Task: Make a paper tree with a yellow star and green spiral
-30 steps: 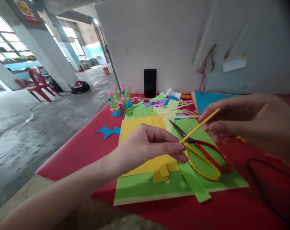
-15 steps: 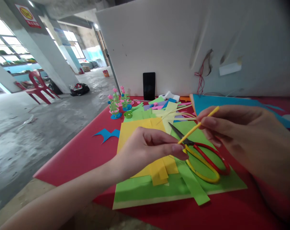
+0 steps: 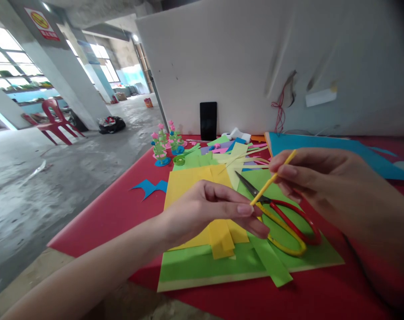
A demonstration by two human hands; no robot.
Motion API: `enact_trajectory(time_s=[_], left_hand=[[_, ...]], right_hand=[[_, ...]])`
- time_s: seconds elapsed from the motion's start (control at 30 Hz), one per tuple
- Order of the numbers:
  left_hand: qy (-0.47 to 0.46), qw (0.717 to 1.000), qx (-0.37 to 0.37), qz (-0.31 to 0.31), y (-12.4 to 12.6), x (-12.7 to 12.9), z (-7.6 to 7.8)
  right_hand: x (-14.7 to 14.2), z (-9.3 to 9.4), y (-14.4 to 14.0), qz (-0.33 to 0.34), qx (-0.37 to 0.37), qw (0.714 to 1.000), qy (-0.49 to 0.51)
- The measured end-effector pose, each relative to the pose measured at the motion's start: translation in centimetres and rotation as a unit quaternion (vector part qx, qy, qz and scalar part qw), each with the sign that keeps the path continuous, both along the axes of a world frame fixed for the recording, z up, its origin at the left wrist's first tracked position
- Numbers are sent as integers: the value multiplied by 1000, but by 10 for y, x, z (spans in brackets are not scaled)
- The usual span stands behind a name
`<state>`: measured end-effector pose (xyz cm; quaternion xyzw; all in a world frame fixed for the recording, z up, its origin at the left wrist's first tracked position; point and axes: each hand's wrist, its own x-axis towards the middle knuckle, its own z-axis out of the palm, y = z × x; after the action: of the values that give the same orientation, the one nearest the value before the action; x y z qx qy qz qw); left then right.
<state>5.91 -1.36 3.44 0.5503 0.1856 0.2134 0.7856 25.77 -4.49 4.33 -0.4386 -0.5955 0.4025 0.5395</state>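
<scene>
A thin yellow paper stick (image 3: 264, 189), apparently rolled, slants up to the right between my hands. My left hand (image 3: 218, 209) pinches its lower end between thumb and forefinger. Closed on the upper part is my right hand (image 3: 315, 182), with the tip sticking out past the fingers. Below the stick lie scissors (image 3: 264, 200) with one red and one yellow handle, blades slightly apart. They rest on green paper (image 3: 222, 266). Yellow paper sheets and strips (image 3: 185, 191) lie under my left hand, partly hidden by it.
Small paper flower models (image 3: 160, 149) stand at the table's back left, near blue paper scraps (image 3: 150, 187). A black phone (image 3: 208, 121) leans on the white panel (image 3: 242, 58). Blue paper (image 3: 309, 144) lies at the back right. A red chair (image 3: 57, 120) stands beyond the table.
My right hand has moved slightly left and rolled the stick's tip a little lower and leftward. My left thumb and fingers have shifted slightly along the lower end.
</scene>
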Motion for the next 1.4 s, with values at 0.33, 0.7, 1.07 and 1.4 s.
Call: enact_trajectory(time_s=[0.33,0.7,1.07,1.4], left_hand=[[7,999,-43,-13,4,4,-14],[68,996,15,47,12,5,-23],[212,910,308,180,11,7,-20],[177,932,284,143,10,7,-21]], right_hand=[[0,-6,5,90,-61,993,36],[2,-10,10,102,-78,991,33],[-2,-20,17,40,-71,996,-27],[-10,-13,13,59,-66,994,-70]])
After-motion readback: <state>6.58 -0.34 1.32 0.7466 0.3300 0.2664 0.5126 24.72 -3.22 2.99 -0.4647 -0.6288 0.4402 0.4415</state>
